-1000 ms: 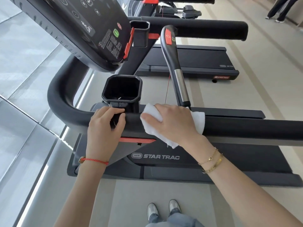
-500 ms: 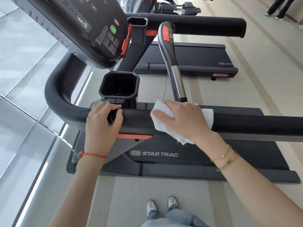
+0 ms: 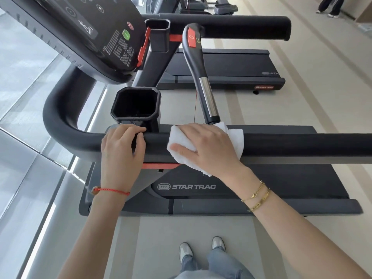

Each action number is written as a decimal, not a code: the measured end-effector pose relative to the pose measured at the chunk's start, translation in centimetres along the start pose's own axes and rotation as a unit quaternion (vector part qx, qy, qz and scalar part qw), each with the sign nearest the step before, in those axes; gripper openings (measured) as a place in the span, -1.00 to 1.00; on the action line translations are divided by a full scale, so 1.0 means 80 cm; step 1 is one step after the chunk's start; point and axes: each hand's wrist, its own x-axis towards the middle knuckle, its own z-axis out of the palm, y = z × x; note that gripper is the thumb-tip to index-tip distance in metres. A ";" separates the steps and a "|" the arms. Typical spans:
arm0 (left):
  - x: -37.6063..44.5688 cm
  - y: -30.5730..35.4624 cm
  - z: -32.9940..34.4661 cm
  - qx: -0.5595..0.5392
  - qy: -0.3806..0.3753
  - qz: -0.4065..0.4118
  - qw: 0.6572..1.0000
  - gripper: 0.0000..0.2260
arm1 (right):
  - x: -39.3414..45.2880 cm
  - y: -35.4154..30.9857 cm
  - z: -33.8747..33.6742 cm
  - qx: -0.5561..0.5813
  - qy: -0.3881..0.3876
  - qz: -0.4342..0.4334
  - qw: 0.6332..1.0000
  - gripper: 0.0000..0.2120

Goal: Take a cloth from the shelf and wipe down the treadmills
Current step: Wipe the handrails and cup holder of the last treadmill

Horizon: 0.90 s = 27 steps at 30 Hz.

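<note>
A white cloth (image 3: 235, 137) is wrapped over the black padded handrail (image 3: 302, 146) of the near Star Trac treadmill (image 3: 281, 182). My right hand (image 3: 207, 150) grips the cloth against the rail, fingers over the top and thumb on the near side. Just to its left, my left hand (image 3: 122, 150) curls round the same rail beside the bend, below the cup holder (image 3: 136, 103). The cloth's lower part hangs under my right palm.
The console (image 3: 80, 37) juts out at upper left. A heart-rate grip (image 3: 199, 63) with a red button rises behind the cloth. A second treadmill (image 3: 221, 63) stands beyond. A glass wall (image 3: 20, 97) runs along the left. Someone's legs (image 3: 330, 7) show at far right.
My right hand slid the cloth to the right along the rail, then back left towards my left hand. My left hand kept its grip in place.
</note>
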 end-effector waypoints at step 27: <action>0.001 0.242 0.125 -0.032 -0.044 0.047 0.997 -0.88 | -0.104 0.192 -0.099 -0.031 0.025 0.099 0.994 -0.59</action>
